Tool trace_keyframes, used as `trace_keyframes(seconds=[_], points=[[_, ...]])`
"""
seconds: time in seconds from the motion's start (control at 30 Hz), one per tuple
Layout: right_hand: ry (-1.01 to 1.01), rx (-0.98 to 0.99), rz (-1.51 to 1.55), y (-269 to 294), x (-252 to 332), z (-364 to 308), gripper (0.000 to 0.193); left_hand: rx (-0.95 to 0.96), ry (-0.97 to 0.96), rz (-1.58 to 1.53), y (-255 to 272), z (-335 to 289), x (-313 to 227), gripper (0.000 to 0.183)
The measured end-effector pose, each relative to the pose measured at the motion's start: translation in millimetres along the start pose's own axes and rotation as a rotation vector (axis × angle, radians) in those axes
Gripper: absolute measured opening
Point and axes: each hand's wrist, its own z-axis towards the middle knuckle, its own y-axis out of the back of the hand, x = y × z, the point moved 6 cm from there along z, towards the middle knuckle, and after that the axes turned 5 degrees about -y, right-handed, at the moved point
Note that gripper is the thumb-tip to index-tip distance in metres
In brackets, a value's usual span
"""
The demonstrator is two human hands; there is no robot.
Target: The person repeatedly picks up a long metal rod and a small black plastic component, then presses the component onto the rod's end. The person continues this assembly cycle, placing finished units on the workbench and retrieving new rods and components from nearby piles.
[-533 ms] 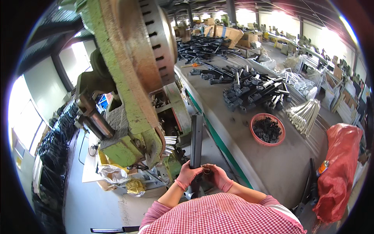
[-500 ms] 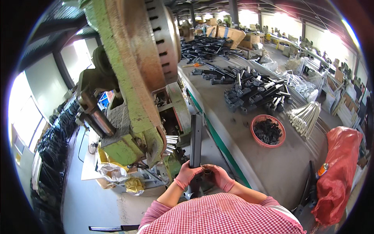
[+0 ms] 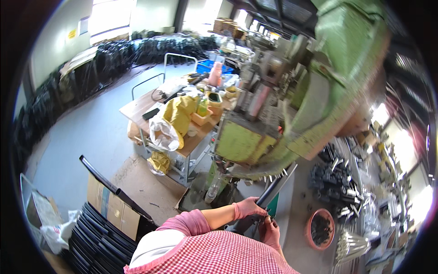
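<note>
My left hand [image 3: 251,208], in a pink glove, is closed round a long black tube [image 3: 273,186] that slants up and to the right in front of my body. Just below it, my right hand [image 3: 270,232], also gloved with darkened fingertips, has its fingers pinched together beside the tube. Whatever sits in that pinch is too small to make out. The lower end of the tube is partly hidden by my left arm and checked apron. A large green press [image 3: 246,141] stands right ahead, close beyond the tube.
To the left, a low cart [image 3: 191,145] carries bags and bottles. Many black tubes [image 3: 98,242] lie stacked by a cardboard box [image 3: 112,208] at lower left. On the right-hand bench are a red basket [image 3: 308,230] of small black parts, white rods [image 3: 350,246] and piled black fittings [image 3: 331,182].
My view has swung to the left, bringing the cart and stacked tubes into sight. The tube, upright before, now leans to the right in the picture, still in my left hand.
</note>
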Motion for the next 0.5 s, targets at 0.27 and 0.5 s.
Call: trace_keyframes(seconds=[0.27, 0.5], points=[[-0.137, 0.087, -0.241, -21.7, 22.6, -11.0, 0.025, -0.160, 0.005, 0.100, -1.3, -32.2, -32.6, 0.029], [-0.163, 0.025, -0.101, -15.9, 3.0, -10.4, 0.020, -0.184, 0.010, 0.131, 1.0, -44.0, -37.5, 0.034]])
